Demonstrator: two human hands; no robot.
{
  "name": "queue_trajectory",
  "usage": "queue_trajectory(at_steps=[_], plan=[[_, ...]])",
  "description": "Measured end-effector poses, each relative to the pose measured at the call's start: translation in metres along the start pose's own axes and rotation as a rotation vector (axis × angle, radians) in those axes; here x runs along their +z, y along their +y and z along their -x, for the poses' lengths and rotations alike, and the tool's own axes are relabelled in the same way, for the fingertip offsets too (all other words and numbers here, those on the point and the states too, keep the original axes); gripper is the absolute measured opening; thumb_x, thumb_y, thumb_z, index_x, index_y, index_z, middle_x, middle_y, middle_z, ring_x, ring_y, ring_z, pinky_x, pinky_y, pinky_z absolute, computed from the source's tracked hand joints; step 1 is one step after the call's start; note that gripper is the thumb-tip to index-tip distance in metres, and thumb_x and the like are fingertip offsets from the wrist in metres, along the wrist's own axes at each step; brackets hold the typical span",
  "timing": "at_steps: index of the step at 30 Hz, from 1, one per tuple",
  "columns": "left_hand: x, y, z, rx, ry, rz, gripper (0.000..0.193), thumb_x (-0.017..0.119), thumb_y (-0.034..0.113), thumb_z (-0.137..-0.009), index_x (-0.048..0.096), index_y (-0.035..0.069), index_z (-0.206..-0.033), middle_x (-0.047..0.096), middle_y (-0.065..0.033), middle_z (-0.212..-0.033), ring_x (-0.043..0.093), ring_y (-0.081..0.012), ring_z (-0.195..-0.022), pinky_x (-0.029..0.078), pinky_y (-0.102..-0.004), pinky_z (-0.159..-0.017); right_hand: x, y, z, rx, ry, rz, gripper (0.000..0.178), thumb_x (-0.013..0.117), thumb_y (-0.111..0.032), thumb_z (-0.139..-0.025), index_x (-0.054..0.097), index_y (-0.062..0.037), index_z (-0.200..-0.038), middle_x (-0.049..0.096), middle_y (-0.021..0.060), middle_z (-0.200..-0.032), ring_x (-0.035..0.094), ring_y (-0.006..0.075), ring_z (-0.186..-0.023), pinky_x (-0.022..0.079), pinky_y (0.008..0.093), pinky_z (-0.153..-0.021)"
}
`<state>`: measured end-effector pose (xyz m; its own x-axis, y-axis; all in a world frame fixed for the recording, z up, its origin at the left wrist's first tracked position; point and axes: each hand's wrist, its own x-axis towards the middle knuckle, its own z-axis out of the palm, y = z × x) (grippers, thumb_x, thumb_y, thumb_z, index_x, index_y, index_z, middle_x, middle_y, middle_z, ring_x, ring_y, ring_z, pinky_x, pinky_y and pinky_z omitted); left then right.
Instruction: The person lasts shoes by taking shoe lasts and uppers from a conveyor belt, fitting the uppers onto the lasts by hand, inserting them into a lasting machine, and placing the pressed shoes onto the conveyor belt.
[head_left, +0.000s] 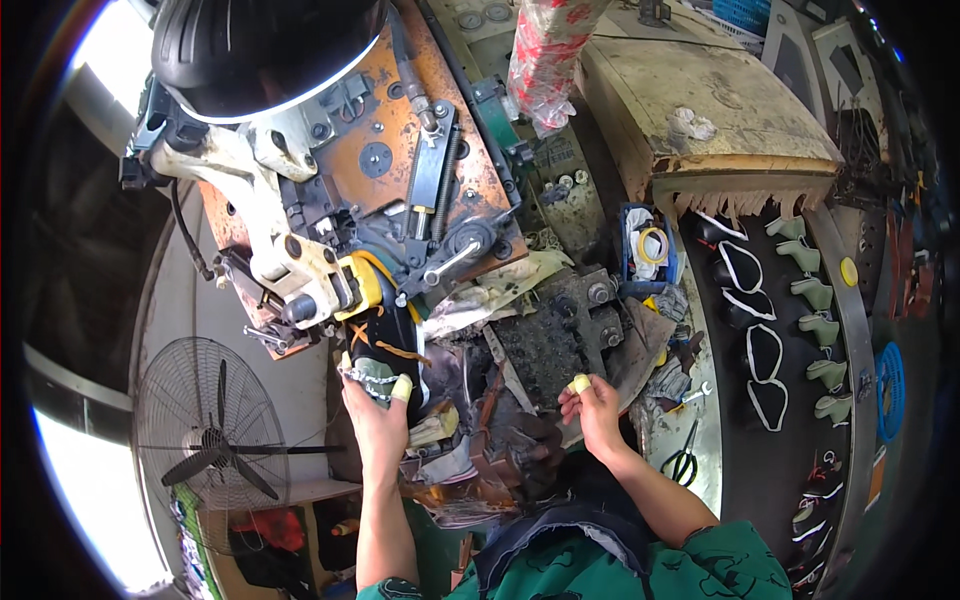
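My left hand (pixel 380 420) is closed round the heel end of a dark shoe upper (pixel 402 328) with orange laces and a white edge. A grey-green shoe last shows inside the upper's opening. The upper's far end sits against the yellow and white clamping head (pixel 352 284) of a large machine, which hides part of it. Off to the right, apart from the shoe, my right hand (pixel 596 412) has its fingers curled in with the thumb against them. Whatever it may hold is hidden. Yellow covers wrap fingertips on both hands.
A grimy metal block (pixel 550 335) stands beyond my right hand. Scissors (pixel 683 458) lie at the right, near a blue bin (pixel 648 245) with a tape roll. Further right, a dark conveyor (pixel 745 400) carries shoe parts and green lasts. A fan (pixel 210 435) stands left.
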<state>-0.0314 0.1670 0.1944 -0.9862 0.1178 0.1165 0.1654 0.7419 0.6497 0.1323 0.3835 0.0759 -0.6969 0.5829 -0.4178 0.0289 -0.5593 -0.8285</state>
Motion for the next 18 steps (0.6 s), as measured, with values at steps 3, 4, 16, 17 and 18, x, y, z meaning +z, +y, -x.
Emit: queue_trajectory(at_steps=[3, 4, 16, 17, 18], plan=[[0.003, -0.005, -0.001, 0.007, 0.004, 0.023, 0.080, 0.072, 0.022, -0.081, 0.027, -0.012, -0.138, 0.040, -0.0305, -0.133, 0.037, -0.0447, -0.125, 0.030, -0.0464, -0.106, 0.003, 0.001, -0.003, -0.019, -0.005, 0.015, 0.025, 0.047, -0.017, -0.099, 0.055, -0.0007, -0.083, 0.062, 0.0091, -0.075, 0.055, 0.0104, -0.057, 0.046, 0.0242, -0.047], [0.005, -0.010, -0.001, 0.040, 0.009, 0.004, 0.078, 0.070, 0.020, -0.082, 0.027, -0.011, -0.139, 0.040, -0.0301, -0.134, 0.039, -0.0431, -0.126, 0.030, -0.0444, -0.107, 0.005, 0.004, -0.002, -0.017, -0.019, 0.035, 0.024, 0.045, -0.016, -0.099, 0.055, -0.0002, -0.083, 0.062, 0.0091, -0.076, 0.055, 0.0105, -0.057, 0.046, 0.0244, -0.048], [0.012, -0.026, -0.008, 0.224, 0.074, 0.034, 0.077, 0.071, 0.014, -0.081, 0.026, -0.010, -0.139, 0.043, -0.0285, -0.130, 0.041, -0.0437, -0.117, 0.033, -0.0470, -0.102, 0.049, 0.025, 0.009, -0.087, -0.043, 0.228, 0.022, 0.046, -0.013, -0.098, 0.055, -0.0006, -0.082, 0.062, 0.0072, -0.075, 0.054, 0.0085, -0.059, 0.043, 0.0225, -0.051], [0.012, -0.026, -0.009, 0.222, 0.077, 0.024, 0.077, 0.071, 0.015, -0.082, 0.026, -0.010, -0.139, 0.043, -0.0286, -0.129, 0.041, -0.0436, -0.118, 0.033, -0.0470, -0.102, 0.049, 0.025, 0.010, -0.087, -0.035, 0.214, 0.022, 0.046, -0.013, -0.098, 0.055, -0.0006, -0.082, 0.062, 0.0072, -0.075, 0.054, 0.0084, -0.059, 0.042, 0.0224, -0.051], [0.012, -0.025, -0.009, 0.230, 0.070, 0.024, 0.077, 0.071, 0.015, -0.082, 0.026, -0.010, -0.139, 0.043, -0.0286, -0.129, 0.041, -0.0436, -0.118, 0.033, -0.0470, -0.102, 0.049, 0.026, 0.011, -0.087, -0.024, 0.197, 0.022, 0.046, -0.012, -0.098, 0.055, -0.0006, -0.082, 0.062, 0.0072, -0.075, 0.054, 0.0084, -0.059, 0.042, 0.0223, -0.052]])
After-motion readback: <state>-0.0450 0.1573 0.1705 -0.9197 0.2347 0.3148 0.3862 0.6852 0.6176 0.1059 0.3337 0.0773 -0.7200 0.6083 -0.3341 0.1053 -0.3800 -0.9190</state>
